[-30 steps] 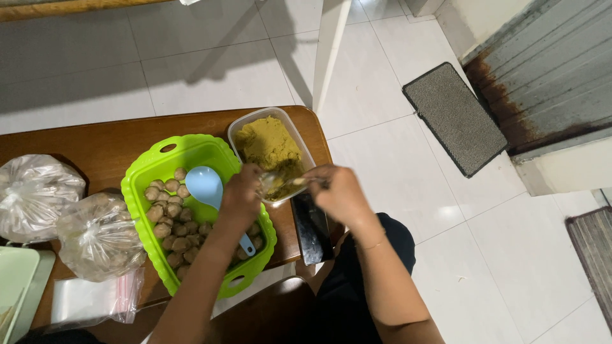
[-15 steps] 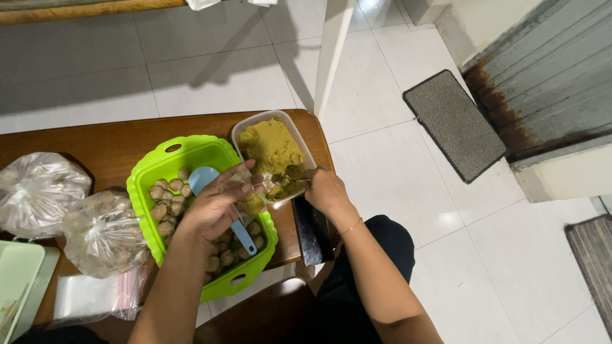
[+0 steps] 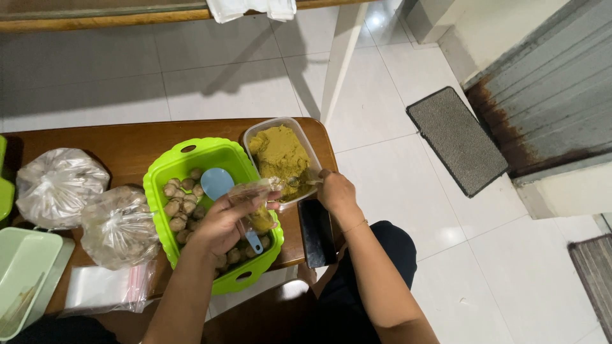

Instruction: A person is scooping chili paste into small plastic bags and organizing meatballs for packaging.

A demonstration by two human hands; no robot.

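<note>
My left hand holds a small clear plastic bag with yellow-brown paste in its bottom, above the green basket of brown balls. A light blue spoon lies in that basket. My right hand grips a metal spoon whose bowl dips into the clear tub of yellow-brown paste. The open mouth of the bag sits close to the spoon.
A black phone lies at the wooden table's right edge. Two knotted plastic bags, a stack of zip bags and a pale green container sit left. A grey mat lies on the white floor.
My left hand has drawn back toward me and now holds the small bag open over the basket. My right hand has moved up with the spoon into the paste tub.
</note>
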